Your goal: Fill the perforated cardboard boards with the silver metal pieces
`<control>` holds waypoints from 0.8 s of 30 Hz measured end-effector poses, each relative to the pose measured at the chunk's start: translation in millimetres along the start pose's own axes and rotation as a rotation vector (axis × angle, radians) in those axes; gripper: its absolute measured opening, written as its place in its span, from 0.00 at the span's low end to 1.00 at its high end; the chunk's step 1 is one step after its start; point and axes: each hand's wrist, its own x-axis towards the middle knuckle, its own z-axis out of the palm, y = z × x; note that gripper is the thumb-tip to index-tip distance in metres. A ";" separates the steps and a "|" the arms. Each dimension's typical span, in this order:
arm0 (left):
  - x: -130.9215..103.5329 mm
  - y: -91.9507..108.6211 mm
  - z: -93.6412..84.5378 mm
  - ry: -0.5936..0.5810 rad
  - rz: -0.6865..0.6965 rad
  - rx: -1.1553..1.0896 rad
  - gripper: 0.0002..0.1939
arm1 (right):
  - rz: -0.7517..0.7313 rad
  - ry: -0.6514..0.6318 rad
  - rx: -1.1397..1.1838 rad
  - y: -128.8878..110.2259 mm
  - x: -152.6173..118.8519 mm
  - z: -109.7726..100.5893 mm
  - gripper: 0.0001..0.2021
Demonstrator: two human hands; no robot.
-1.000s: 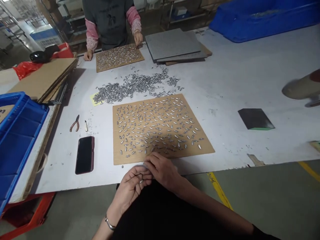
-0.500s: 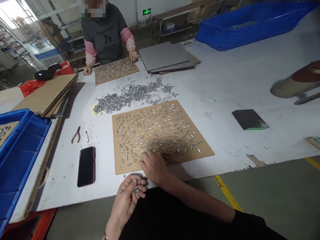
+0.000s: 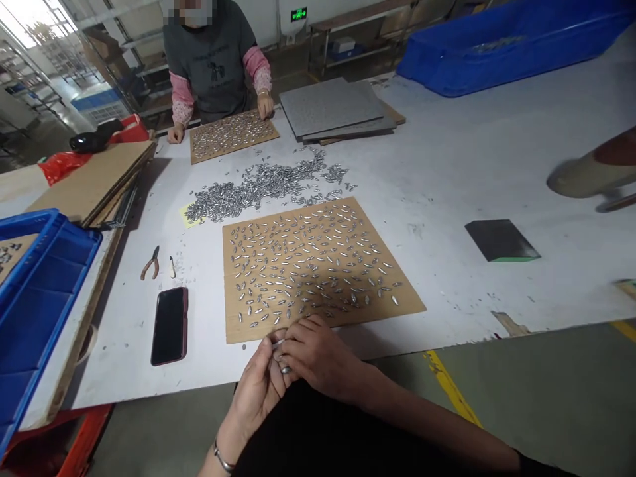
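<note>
My left hand (image 3: 259,383) is closed, palm up, just off the table's front edge. A small silvery metal piece (image 3: 278,343) sits pinched at its thumb and fingertips. Lower on the same hand shows a shiny oval (image 3: 285,370); whether it is a ring or another metal piece I cannot tell. My right hand (image 3: 315,354) reaches over from the right, its bent fingers meeting the left ones at the pinched piece and partly hiding it. Right in front of both hands lies a brown cardboard sheet (image 3: 397,306), covered with spindle-shaped metal pieces (image 3: 309,250) set apart in rough rows.
Beyond the sheet lies a heap of metal pieces (image 3: 273,182). A phone (image 3: 169,326), pliers (image 3: 150,264) and a small knife-like tool (image 3: 171,267) are on the left. A dark block (image 3: 501,240) lies right. Across the table a co-worker (image 3: 213,73) handles another filled sheet (image 3: 233,136).
My right hand has drawn back from the cardboard's near edge to my left hand. My left hand has moved slightly right and up, and their fingers now meet.
</note>
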 end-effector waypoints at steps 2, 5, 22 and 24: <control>-1.4 0.5 -0.8 -0.011 -0.011 0.012 0.19 | -0.033 -0.042 0.031 0.5 2.1 1.6 0.07; -4.8 1.4 -2.3 -0.023 0.002 0.051 0.21 | -0.029 -0.104 0.074 -0.3 5.7 6.1 0.07; -4.2 12.3 -15.7 0.059 0.159 0.405 0.18 | -0.058 -0.042 0.051 5.7 20.4 4.1 0.07; -3.5 13.0 -17.8 0.077 0.156 0.379 0.18 | -0.089 -0.083 0.034 4.7 24.0 -0.7 0.07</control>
